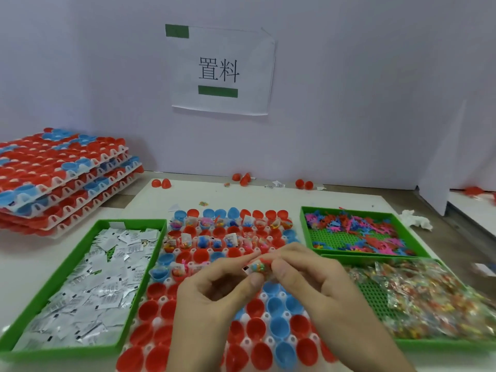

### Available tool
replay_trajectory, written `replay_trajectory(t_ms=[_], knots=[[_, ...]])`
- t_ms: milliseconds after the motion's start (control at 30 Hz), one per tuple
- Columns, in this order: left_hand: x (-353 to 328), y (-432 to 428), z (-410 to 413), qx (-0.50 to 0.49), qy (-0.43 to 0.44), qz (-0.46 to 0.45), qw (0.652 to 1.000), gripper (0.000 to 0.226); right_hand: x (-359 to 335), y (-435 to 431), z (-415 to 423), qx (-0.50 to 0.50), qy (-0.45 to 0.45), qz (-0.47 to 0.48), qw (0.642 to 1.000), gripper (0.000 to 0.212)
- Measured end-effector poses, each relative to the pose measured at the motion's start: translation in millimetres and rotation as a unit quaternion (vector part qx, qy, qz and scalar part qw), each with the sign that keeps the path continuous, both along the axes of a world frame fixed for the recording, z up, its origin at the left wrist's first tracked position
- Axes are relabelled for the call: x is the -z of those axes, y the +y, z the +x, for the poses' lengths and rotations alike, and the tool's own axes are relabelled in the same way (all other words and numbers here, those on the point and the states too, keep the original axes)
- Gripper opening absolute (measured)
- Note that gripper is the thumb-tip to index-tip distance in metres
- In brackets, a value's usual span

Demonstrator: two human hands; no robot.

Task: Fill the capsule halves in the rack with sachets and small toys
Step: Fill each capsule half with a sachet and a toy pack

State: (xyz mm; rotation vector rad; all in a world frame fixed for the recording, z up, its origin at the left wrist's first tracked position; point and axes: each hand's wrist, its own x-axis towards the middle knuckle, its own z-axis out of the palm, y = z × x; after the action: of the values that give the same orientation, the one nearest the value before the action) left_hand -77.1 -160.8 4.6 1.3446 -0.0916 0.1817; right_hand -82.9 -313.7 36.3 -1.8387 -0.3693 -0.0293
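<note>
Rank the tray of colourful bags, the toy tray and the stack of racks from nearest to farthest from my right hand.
1. The tray of colourful bags, just right of the right hand.
2. The toy tray, behind that, also on the right.
3. The stack of racks, far left at the back.

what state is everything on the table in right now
rack, far rows filled, near rows empty
bead sachet, pinched by both hands
left hand, pinching the bead sachet
right hand, pinching the bead sachet
white sachet tray, nearly full
toy tray, partly bare
clear sachet tray, mostly full
spare racks, stacked
</note>
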Motion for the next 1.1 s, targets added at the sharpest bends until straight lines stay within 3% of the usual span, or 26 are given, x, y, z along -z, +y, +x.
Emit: replay_trajectory(t_ms=[167,333,433,533,600,667,733,833,900,1100], knots=[[15,-21,-11,-0.013,0.020,-0.036,0.999,0.036,16,-10,-25,0.022,-0.023,-0.071,0.997,0.024],[18,-17,-19,-0.019,0.016,-0.043,0.999,0.028,25,-5,-38,0.017,-0.023,-0.057,0.998,0.024],[16,-13,-20,-0.007,0.019,-0.055,0.998,0.027,26,-1,-42,0.024,-0.026,-0.049,0.998,0.013],[16,-12,-23,-0.011,0.016,-0.045,0.999,0.028,27,-18,-29,0.035,-0.005,-0.091,0.995,0.039],[16,-13,-24,-0.022,0.019,-0.051,0.998,0.023,26,-44,-1,0.096,-0.002,-0.148,0.984,0.040],[16,-13,-26,-0.026,0.019,-0.059,0.998,0.019,32,-84,47,0.190,0.021,-0.194,0.962,0.041],[16,-11,-25,-0.018,0.013,-0.071,0.997,0.024,43,-131,105,0.294,0.083,-0.264,0.915,0.049],[17,-6,-22,-0.008,0.006,-0.067,0.998,0.065,59,-187,167,0.366,0.174,-0.388,0.828,0.065],[20,-4,-20,-0.013,0.010,-0.061,0.998,0.074,67,-199,189,0.368,0.196,-0.420,0.806,0.074],[26,2,-16,-0.022,0.018,-0.042,0.999,0.075,64,-149,203,0.236,0.080,-0.372,0.894,0.047]])
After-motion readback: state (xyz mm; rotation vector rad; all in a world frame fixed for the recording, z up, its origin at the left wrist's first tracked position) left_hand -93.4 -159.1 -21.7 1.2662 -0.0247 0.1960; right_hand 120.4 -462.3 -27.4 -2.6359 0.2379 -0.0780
